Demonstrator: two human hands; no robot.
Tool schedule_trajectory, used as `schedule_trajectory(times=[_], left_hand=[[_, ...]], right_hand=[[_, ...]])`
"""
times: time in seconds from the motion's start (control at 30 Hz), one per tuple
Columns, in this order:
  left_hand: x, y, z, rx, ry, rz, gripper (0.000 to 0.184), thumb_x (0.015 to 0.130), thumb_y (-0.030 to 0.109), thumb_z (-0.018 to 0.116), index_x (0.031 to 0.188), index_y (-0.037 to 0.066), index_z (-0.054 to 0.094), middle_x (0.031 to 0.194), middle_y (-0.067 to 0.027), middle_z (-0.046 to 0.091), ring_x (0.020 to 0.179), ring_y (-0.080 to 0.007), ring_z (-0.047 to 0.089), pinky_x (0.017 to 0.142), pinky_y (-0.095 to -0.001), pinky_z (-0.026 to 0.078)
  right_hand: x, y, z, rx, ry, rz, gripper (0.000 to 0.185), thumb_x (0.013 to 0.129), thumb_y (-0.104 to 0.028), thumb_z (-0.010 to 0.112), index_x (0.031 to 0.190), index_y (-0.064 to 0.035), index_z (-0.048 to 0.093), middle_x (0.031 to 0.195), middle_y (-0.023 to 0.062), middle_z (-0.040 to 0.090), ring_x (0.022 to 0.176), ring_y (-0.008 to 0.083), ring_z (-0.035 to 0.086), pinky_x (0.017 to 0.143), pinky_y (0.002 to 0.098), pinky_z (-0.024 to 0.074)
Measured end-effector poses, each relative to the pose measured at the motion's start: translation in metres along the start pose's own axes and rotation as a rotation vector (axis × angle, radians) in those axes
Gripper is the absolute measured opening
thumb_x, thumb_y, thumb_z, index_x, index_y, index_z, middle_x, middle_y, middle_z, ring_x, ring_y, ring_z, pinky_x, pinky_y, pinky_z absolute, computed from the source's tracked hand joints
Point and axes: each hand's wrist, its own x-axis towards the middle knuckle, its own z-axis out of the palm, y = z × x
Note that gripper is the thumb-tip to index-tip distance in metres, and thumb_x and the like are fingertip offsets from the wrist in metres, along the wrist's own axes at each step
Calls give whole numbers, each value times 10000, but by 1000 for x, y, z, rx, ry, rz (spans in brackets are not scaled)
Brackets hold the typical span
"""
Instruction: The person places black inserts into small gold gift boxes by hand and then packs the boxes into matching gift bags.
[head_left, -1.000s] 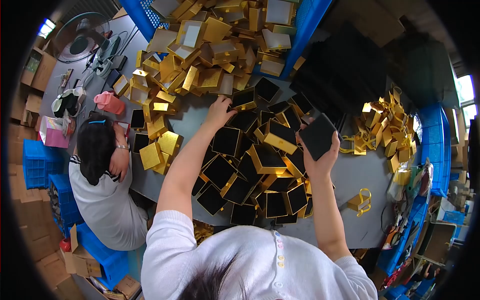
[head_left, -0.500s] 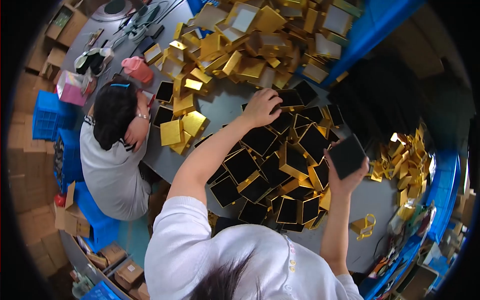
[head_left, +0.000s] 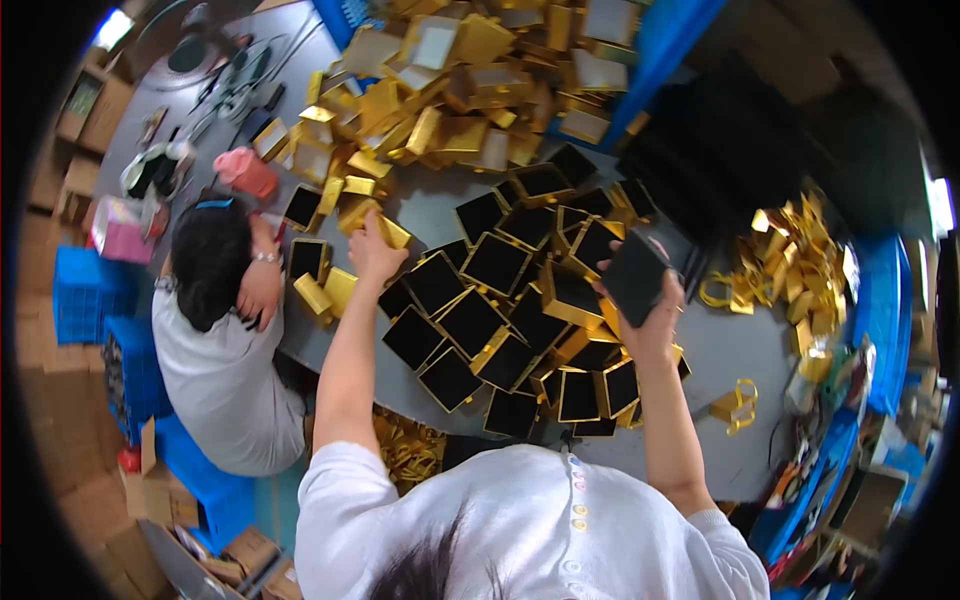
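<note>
My left hand (head_left: 376,252) reaches to the far left of the table, its fingers closed on a small gold box (head_left: 396,233) among other gold boxes. In my right hand (head_left: 655,322) is a black square pad (head_left: 634,278), gripped at its edges and tilted above the pile. Between my hands lies a spread of gold-edged boxes with black insides (head_left: 497,263), some overlapping and tilted. Whether the black pad is one piece or a stack, I cannot tell.
Gold boxes with pale insides (head_left: 433,42) are heaped at the back. Gold ribbon-like strips (head_left: 790,265) lie at the right beside a dark heap (head_left: 715,150). At the left, another person (head_left: 220,370) leans on the table near a pink cup (head_left: 245,172). Blue crates (head_left: 95,295) stand beyond.
My left hand has moved left from the black-lined boxes to the gold boxes. My right hand still holds the black pad, now slightly more tilted. The whole view has shifted.
</note>
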Motion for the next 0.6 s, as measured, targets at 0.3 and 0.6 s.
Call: schedule_trajectory(times=[0.3, 0.6], left_hand=[[-158, 136, -69, -1237, -626, 521, 1155, 636, -22, 819, 1479, 190, 57, 1399, -108, 367, 1294, -250, 402, 1049, -421, 414], [-247, 195, -48, -1537, -1331, 311, 1006, 720, -57, 655, 1497, 236, 87, 1495, -62, 208, 1356, -232, 328, 1056, -378, 385]], right_hand=[[-54, 0, 37, -1197, -107, -423, 620, 694, -340, 807, 1219, -148, 540, 1345, 146, 440, 1269, 339, 417, 1069, 488, 337], [-131, -25, -6, -1470, -205, -530, 846, 861, -747, 324, 1400, -96, 370, 1505, 152, 312, 1397, 312, 302, 1138, 574, 56]])
